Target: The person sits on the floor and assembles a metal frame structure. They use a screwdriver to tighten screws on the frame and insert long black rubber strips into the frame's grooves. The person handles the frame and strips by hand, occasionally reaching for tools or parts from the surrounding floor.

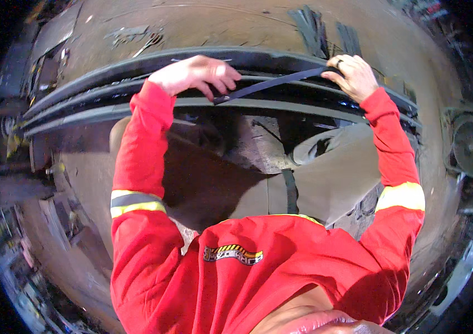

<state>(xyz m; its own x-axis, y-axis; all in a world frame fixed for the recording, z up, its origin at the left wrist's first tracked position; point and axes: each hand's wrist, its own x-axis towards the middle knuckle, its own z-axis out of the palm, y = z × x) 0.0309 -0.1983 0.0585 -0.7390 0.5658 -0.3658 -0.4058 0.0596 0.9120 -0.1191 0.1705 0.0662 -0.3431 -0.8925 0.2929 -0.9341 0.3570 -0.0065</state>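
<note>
A thin dark flat strip (275,83), apparently metal, slants between my two hands, with a small hole near its left end. My left hand (200,75) has its fingers bent down and its lowest fingertips at the strip's left, lower end. At the other end, the thumb and fingers of my right hand (352,77), with a dark ring on one finger, close on the strip. Beneath the strip, long dark metal beams (111,88) run side by side from left to right. They look curved in this view.
Beyond the beams, dark flat strips (310,32) lie in a bundle on the brown floor surface (220,25). Scissor-like tools (150,43) and thin pieces are farther left. A round fan-like machine (468,142) stands at the right. My knees are close to the beams' near side.
</note>
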